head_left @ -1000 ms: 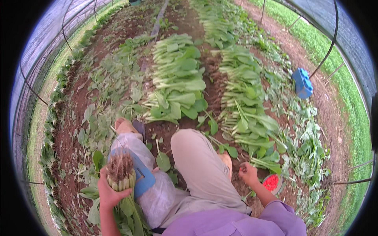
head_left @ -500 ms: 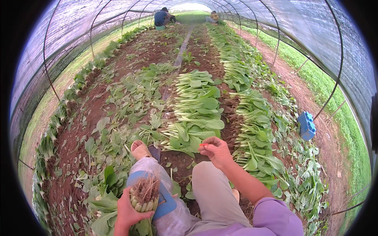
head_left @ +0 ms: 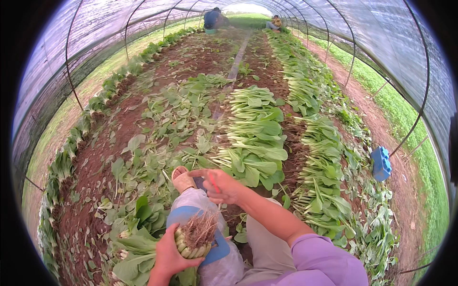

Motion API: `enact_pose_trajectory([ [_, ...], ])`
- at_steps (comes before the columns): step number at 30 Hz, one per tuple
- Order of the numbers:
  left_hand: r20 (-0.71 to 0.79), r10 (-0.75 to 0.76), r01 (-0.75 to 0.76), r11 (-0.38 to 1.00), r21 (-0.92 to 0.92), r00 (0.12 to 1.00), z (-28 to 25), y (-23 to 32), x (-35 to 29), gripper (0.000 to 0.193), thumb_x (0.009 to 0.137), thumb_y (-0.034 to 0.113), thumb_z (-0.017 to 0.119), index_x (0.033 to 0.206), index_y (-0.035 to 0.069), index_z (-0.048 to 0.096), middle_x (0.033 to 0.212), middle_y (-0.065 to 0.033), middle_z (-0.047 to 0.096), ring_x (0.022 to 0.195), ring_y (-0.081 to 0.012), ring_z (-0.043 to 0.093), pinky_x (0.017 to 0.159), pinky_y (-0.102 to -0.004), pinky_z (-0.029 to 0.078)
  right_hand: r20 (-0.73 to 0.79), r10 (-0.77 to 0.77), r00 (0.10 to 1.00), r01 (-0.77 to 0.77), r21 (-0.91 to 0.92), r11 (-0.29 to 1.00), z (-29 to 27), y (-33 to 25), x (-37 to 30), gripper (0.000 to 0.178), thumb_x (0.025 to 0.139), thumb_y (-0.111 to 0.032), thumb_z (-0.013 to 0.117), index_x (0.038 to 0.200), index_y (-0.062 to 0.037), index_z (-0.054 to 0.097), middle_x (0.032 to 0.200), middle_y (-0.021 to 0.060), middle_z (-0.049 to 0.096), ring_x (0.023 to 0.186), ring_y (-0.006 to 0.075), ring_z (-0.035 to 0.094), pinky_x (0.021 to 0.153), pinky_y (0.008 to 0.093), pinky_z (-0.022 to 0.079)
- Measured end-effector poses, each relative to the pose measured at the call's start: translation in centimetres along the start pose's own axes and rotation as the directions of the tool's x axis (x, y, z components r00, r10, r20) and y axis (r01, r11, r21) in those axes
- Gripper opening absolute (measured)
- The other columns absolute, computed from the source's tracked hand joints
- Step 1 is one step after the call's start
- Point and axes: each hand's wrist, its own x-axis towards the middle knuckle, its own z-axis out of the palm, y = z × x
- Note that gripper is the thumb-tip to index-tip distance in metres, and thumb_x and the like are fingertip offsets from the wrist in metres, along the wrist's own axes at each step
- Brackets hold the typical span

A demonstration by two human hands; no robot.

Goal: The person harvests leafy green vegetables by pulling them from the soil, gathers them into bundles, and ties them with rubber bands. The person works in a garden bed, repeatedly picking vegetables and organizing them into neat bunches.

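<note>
Head view, the one view I have: I observe the left hand (head_left: pixel 172 252) grasping a bundle of leafy greens (head_left: pixel 192 244), fingers and thumb wrapped about the pale stems. The bundle is at lower centre-left, root end up, its tangled brown roots (head_left: pixel 200 229) facing my camera. It stands in front of a blue pad (head_left: pixel 220 249) on the left leg; I cannot tell whether the two touch.

I find the right hand (head_left: pixel 220 187) forward of the bundle and apart from it, index finger extended leftward, the other fingers curled, grasping a thin red strip (head_left: pixel 213 183). Behind the fingertips I note a sandalled foot (head_left: pixel 182 179).

Clear plastic (head_left: pixel 222 269) covers the left leg. Beyond the right hand I record a row of greens (head_left: pixel 257 138) laid on the soil, with a second row (head_left: pixel 320 162) to its right. Loose leaves (head_left: pixel 162 114) are scattered to the left. A blue container (head_left: pixel 380 163) sits by the right-hand path. Two people are seated low at the far end.
</note>
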Motion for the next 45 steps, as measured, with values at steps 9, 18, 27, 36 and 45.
enact_pose_trajectory([
  [9, 0.006, -0.045, 0.045, 0.999, -0.016, 0.999, 0.3, 0.1, 0.0, 0.111, 0.038, 0.031, 0.083, 0.124, -0.004, 0.022, 0.105, -0.0207, 0.051, 0.097, -0.031, 0.053, 0.085, -0.0352, 0.042, 0.358, -0.034, 0.933, 0.294, -0.705, 0.645, 3.6, 5.5, 6.1, 0.073, 0.08, -0.038, 0.054, 0.133, -0.0046, 0.015, 0.079, 0.0087, 0.057, 0.106, 0.0241, 0.044, 0.092, 0.0358, 0.032],
  [18, 0.032, 0.073, -0.075, 0.995, 0.07, 0.997, 0.0, -0.7, 0.8, 0.092, 0.04, 0.031, 0.08, 0.111, -0.002, 0.032, 0.092, -0.0212, 0.054, 0.082, -0.0363, 0.055, 0.073, -0.0388, 0.044, 0.485, 0.108, 0.868, 0.223, -0.573, 0.788, 5.4, 5.0, 5.7, 0.09, 0.077, -0.039, 0.057, 0.133, -0.0025, -0.003, 0.097, 0.0157, 0.057, 0.123, 0.0273, 0.027, 0.096, 0.0334, 0.025],
  [27, -0.016, 0.03, -0.03, 0.999, 0.043, 0.999, -0.2, -1.0, 0.1, 0.08, 0.04, 0.025, 0.079, 0.104, 0.003, 0.037, 0.087, -0.0164, 0.055, 0.081, -0.0331, 0.055, 0.072, -0.035, 0.043, -0.097, -0.103, 0.99, 0.094, -0.1, 0.991, 4.2, 1.7, 3.4, 0.025, 0.08, -0.014, 0.056, 0.096, 0.0041, 0.05, 0.056, 0.002, 0.053, 0.043, 0.0041, 0.043, 0.042, 0.0183, 0.033],
  [36, 0.026, 0.03, -0.033, 0.991, 0.131, 0.999, 0.6, 0.6, 0.1, 0.078, 0.041, 0.027, 0.077, 0.106, 0.004, 0.039, 0.089, -0.0173, 0.055, 0.085, -0.0334, 0.054, 0.074, -0.0369, 0.043, -0.089, 0.116, 0.989, -0.135, -0.254, 0.958, 4.1, 0.3, -5.7, 0.031, 0.074, -0.02, 0.058, 0.096, 0.0017, 0.057, 0.062, -0.0018, 0.046, 0.05, 0.0046, 0.034, 0.046, 0.02, 0.028],
  [45, 0.05, 0.045, -0.056, 0.972, 0.227, 0.998, 1.3, 1.0, 0.5, 0.074, 0.043, 0.029, 0.075, 0.102, 0.001, 0.041, 0.085, -0.0195, 0.057, 0.08, -0.0346, 0.056, 0.07, -0.0382, 0.043, 0.381, 0.155, 0.911, 0.36, -0.921, 0.147, 9.1, 0.9, -10.8, 0.064, 0.058, -0.027, 0.073, 0.117, -0.0177, 0.05, 0.073, -0.0003, 0.045, 0.072, 0.0146, 0.044, 0.055, 0.0281, 0.04],
])
